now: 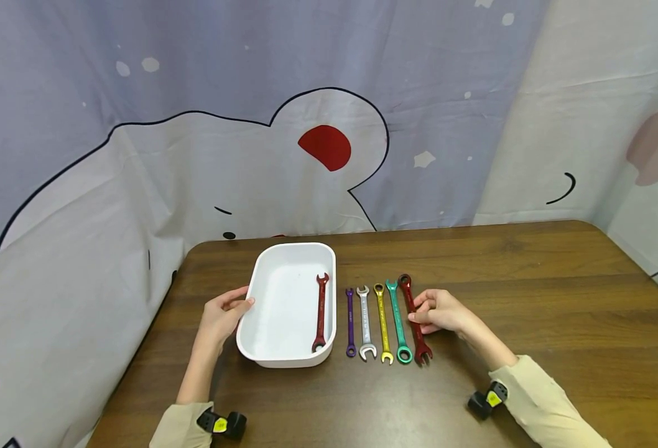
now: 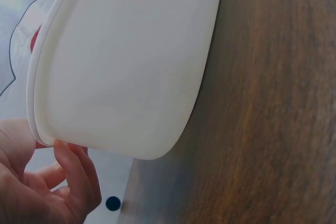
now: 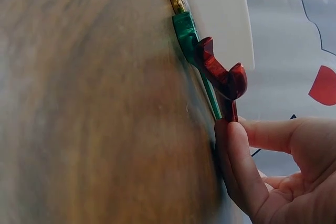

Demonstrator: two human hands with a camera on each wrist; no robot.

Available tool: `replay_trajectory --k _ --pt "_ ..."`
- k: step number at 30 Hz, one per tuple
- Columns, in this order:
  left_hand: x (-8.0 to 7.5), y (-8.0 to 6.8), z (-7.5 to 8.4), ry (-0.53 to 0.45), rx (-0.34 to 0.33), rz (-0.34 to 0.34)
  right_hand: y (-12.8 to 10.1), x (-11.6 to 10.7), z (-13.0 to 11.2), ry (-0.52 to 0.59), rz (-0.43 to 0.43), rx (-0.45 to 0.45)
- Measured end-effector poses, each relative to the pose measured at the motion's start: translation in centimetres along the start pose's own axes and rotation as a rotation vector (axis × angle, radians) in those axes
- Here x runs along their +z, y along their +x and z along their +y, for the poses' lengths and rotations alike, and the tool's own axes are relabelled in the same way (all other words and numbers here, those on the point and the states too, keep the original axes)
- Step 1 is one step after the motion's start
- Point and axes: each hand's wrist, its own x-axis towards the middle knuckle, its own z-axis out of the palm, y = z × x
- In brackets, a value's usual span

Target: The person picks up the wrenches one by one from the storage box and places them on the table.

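The left hand [image 1: 224,314] rested with relaxed fingers on the left rim of the white tray [image 1: 262,292], which held a small red wrench [image 1: 320,312]. The right hand [image 1: 441,311] pinched the shaft of the dark red wrench [image 1: 413,314] — rightmost of five lying in a row on the wooden table [image 1: 530,292], just beside the green wrench [image 1: 398,320]. Only the right wrist view showed the fingers [image 3: 239,166] closed on that shaft — its open end [image 3: 223,72] lifted off the tabletop.
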Motion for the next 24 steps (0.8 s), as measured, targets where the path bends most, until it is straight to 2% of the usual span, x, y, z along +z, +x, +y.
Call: replay_trajectory --k 11,24 --pt "0.04 0.01 0.01 0.011 0.0 0.003 -0.07 0.02 -0.25 -0.015 0.004 0.037" --pt "0.04 0.02 -0.03 0.002 -0.007 0.001 -0.16 -0.06 -0.93 -0.149 0.028 0.082"
